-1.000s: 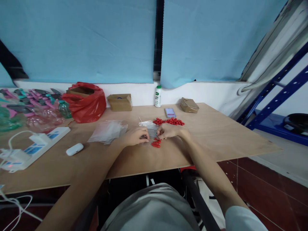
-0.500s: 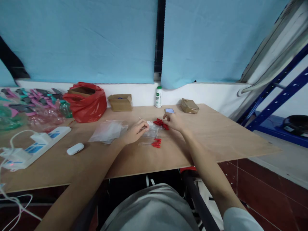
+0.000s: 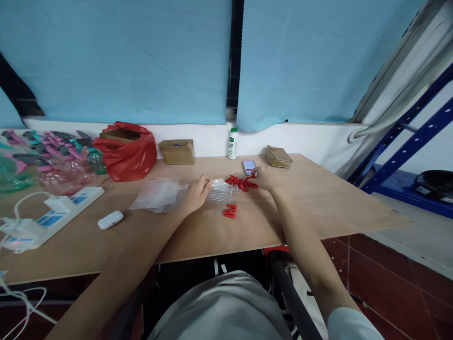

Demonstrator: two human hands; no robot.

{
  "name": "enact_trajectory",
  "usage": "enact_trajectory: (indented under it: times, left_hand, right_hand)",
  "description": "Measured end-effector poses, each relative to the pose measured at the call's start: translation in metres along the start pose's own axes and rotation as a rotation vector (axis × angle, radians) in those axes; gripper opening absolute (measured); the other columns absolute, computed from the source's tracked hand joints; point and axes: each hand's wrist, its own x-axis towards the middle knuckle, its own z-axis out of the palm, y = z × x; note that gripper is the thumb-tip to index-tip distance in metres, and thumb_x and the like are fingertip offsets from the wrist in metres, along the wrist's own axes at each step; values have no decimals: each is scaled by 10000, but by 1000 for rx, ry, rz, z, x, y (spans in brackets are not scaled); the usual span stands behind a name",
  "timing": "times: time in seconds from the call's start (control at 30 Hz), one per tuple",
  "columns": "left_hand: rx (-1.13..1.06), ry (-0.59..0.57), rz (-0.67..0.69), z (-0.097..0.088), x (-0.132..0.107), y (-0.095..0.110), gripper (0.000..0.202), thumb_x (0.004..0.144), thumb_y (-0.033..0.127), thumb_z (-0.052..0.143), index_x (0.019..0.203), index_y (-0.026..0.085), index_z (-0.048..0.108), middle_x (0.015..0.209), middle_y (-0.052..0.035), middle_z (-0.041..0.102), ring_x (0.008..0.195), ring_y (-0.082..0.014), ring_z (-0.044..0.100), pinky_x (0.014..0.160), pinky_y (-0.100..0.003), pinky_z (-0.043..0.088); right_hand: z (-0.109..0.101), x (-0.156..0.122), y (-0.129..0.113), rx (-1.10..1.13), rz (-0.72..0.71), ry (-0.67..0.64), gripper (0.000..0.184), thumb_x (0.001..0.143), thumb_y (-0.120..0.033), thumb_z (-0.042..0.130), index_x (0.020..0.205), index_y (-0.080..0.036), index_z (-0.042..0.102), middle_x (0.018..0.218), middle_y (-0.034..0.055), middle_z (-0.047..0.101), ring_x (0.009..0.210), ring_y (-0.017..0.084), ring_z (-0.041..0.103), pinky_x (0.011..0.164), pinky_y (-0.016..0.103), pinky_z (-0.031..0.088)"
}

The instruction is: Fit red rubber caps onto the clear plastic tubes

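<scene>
My left hand (image 3: pixel 197 192) rests on the wooden table (image 3: pixel 318 203), fingers curled at the left end of a row of clear tubes (image 3: pixel 221 191). My right hand (image 3: pixel 268 178) lies farther back, fingers closed over the right part of a pile of small red caps (image 3: pixel 239 181); whether it holds one I cannot make out. A few finished pieces with red caps (image 3: pixel 228 212) lie nearer to me, apart from both hands. A heap of clear plastic bags (image 3: pixel 158 192) sits just left of my left hand.
A phone (image 3: pixel 248 165), a white bottle (image 3: pixel 232 143) and two cardboard boxes (image 3: pixel 176 151) (image 3: pixel 279 156) stand at the back. A red bag (image 3: pixel 126 150), a power strip (image 3: pixel 49 215) and a white earbud case (image 3: pixel 110 219) lie left. Blue shelving (image 3: pixel 410 146) is at right.
Both hands left the finished pieces near the front. My right hand moved back and right onto the red caps; my left hand moved back to the tubes' left end.
</scene>
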Motion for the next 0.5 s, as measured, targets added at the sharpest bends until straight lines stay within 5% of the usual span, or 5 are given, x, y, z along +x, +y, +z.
enact_trajectory:
  times: [0.17,0.5]
  left_hand:
    - [29,3,-22,6,-1,2,199,1066,398,389,1084,248,519,757,24,649,714,-185,604,735,-304,422]
    - [50,-26,14,5,-2,5,263,1064,418,398,1073,232,585,789,13,670,722,-180,598,705,-295,392]
  right_hand:
    - [3,2,1,0,-2,28,314,831,-375,734,1110,-238,775,1043,116,752,971,264,678,807,312,480]
    - [13,4,-2,-13,-37,22,293,863,-352,685,1113,-220,763,1042,122,750,956,246,660,835,302,472]
